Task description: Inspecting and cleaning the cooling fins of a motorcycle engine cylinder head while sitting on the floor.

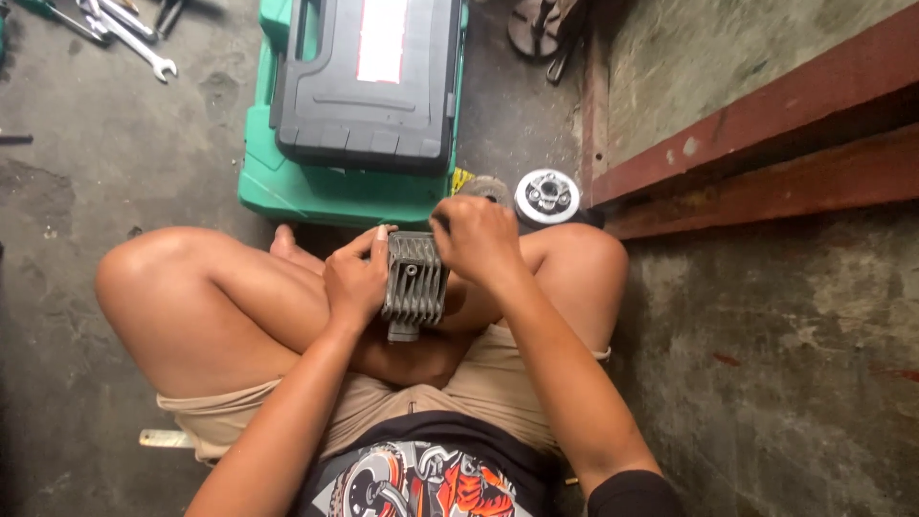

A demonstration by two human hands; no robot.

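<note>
Hands over crossed legs, left hand [354, 282] gripping grey finned engine part [414, 282], right hand [476, 239] pinching its top edge, black case [369, 115] with white rectangular label [382, 38] on green case [287, 187] ahead, bare concrete floor [115, 163] left.

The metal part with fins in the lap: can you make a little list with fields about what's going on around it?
held part: grey finned metal engine part, over the crossed legs
left hand: grips the part's left side, thumb along its top edge
right hand: closed at the part's top right corner; what it holds is hidden
posture: seated cross-legged on a concrete floor
in front: green case with a black case stacked on it
beside right knee: round silver metal part
top left: wrenches on the floor
</note>
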